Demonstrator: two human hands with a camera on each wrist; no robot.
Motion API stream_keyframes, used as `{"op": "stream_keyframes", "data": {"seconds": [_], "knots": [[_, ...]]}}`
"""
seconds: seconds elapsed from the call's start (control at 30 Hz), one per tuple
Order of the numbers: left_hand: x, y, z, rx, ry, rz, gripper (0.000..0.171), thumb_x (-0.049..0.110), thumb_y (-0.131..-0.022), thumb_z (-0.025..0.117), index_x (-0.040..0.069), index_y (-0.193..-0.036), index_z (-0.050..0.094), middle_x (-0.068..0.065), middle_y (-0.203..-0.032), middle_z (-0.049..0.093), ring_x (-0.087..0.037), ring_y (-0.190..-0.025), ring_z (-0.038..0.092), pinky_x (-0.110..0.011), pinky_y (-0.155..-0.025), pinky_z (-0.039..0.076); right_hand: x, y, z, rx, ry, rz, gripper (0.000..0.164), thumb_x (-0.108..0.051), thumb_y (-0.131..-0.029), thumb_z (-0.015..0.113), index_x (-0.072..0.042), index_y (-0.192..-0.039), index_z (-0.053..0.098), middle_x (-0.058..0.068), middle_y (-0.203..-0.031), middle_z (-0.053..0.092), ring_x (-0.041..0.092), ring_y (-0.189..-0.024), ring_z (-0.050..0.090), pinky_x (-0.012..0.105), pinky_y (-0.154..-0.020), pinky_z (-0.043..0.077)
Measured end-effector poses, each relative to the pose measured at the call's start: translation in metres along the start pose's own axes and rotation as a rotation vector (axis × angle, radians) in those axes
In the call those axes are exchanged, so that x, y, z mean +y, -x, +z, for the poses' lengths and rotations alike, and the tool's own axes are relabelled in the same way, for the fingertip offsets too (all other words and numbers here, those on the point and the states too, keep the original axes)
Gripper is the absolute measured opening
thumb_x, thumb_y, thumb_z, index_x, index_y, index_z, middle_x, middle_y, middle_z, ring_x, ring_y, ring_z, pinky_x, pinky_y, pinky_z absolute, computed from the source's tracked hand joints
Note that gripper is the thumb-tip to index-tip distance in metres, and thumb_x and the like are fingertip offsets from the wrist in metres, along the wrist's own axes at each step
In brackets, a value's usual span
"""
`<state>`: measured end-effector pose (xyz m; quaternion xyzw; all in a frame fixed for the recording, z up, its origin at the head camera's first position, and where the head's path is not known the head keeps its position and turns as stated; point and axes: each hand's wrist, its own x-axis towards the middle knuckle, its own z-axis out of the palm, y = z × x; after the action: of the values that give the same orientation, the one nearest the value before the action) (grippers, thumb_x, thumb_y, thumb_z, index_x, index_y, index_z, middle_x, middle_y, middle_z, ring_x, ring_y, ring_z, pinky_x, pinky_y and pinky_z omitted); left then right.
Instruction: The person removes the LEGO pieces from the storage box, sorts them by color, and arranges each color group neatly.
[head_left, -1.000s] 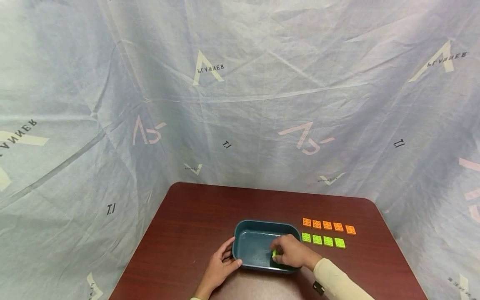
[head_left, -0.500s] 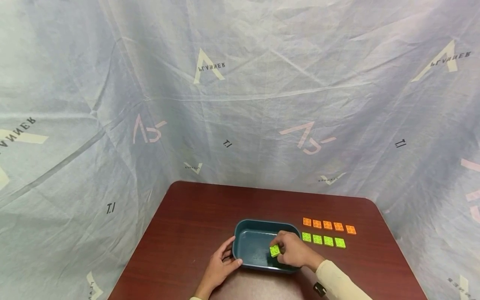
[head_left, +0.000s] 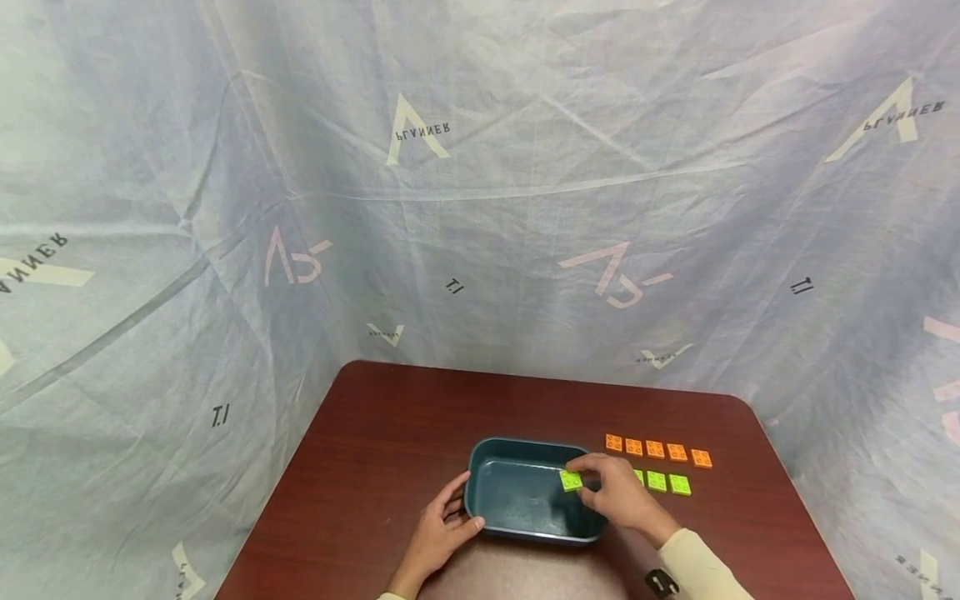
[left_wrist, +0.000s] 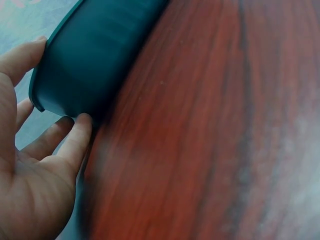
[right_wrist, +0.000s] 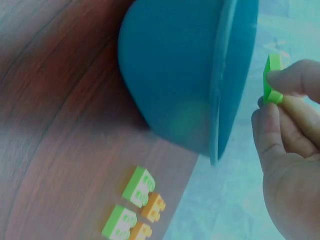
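Note:
My right hand [head_left: 624, 496] pinches a light-green toy building brick [head_left: 571, 481] between thumb and fingers, above the right part of a dark teal tub [head_left: 487, 535]. The right wrist view shows this brick [right_wrist: 272, 75] tilted at the fingertips, apart from the tub's rim [right_wrist: 217, 100]. My left hand [head_left: 442, 529] holds the tub's left end, its thumb and fingers set around the near corner; the left wrist view shows its fingers [left_wrist: 81, 132] against the outer wall. No brick shows on the visible part of the tub's floor.
To the right of the tub lies a row of green bricks [head_left: 657, 482], partly hidden by my right hand. Behind it runs a row of several orange bricks [head_left: 655, 450]. The dark red table [head_left: 420, 408] is enclosed by grey printed sheeting [head_left: 480, 250].
My right hand has lifted the green brick from low inside the tub and carried it right and upward. My left hand and the tub have stayed in place.

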<state>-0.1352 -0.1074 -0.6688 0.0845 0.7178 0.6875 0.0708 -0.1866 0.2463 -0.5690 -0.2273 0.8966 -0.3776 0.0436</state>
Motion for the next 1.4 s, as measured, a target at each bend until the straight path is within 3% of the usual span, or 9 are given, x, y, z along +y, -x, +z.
{"op": "stream_keyframes", "data": {"seconds": [0.3,0.5,0.8,1.03,1.4], "knots": [[-0.001,0.0,-0.001,0.005,0.011,0.001,0.079,0.012,-0.094,0.081,0.015,-0.163,0.042,-0.028,-0.149,0.056,-0.044,-0.132,0.061,-0.025,-0.096,0.058,0.011,0.014,-0.022,0.13,0.043,0.093,0.043,0.005,-0.084,0.081,-0.008,-0.125,0.075,0.007,-0.125,0.075,0.027,-0.108,0.075,0.035,-0.085,0.065],[-0.002,0.0,-0.001,0.015,-0.005,-0.001,0.079,0.013,-0.094,0.082,0.017,-0.162,0.043,-0.026,-0.149,0.057,-0.043,-0.131,0.062,-0.025,-0.094,0.059,0.02,0.024,-0.04,0.149,0.079,0.169,0.051,0.006,-0.086,0.079,-0.006,-0.134,0.071,0.015,-0.133,0.071,0.031,-0.11,0.075,0.043,-0.089,0.064],[-0.002,0.0,-0.001,0.022,-0.008,0.003,0.08,0.014,-0.093,0.083,0.015,-0.162,0.043,-0.027,-0.148,0.057,-0.043,-0.131,0.062,-0.025,-0.094,0.059,0.034,0.035,-0.062,0.167,0.195,0.149,0.047,0.001,-0.086,0.08,-0.004,-0.131,0.073,0.021,-0.135,0.067,0.041,-0.115,0.071,0.05,-0.086,0.064],[-0.002,-0.001,-0.001,0.012,0.008,0.016,0.08,0.011,-0.094,0.082,0.013,-0.163,0.042,-0.028,-0.149,0.056,-0.044,-0.131,0.061,-0.024,-0.094,0.059,0.044,0.043,-0.073,0.172,0.176,0.185,0.045,0.004,-0.087,0.076,-0.004,-0.132,0.071,0.02,-0.132,0.066,0.035,-0.105,0.075,0.047,-0.083,0.065],[-0.004,0.0,0.0,0.012,-0.009,0.009,0.079,0.014,-0.094,0.082,0.016,-0.162,0.043,-0.027,-0.149,0.057,-0.043,-0.131,0.062,-0.025,-0.093,0.059,0.074,0.058,-0.09,0.218,0.24,0.206,0.046,0.005,-0.087,0.076,-0.002,-0.132,0.07,0.019,-0.13,0.068,0.031,-0.098,0.076,0.042,-0.075,0.065]]}}
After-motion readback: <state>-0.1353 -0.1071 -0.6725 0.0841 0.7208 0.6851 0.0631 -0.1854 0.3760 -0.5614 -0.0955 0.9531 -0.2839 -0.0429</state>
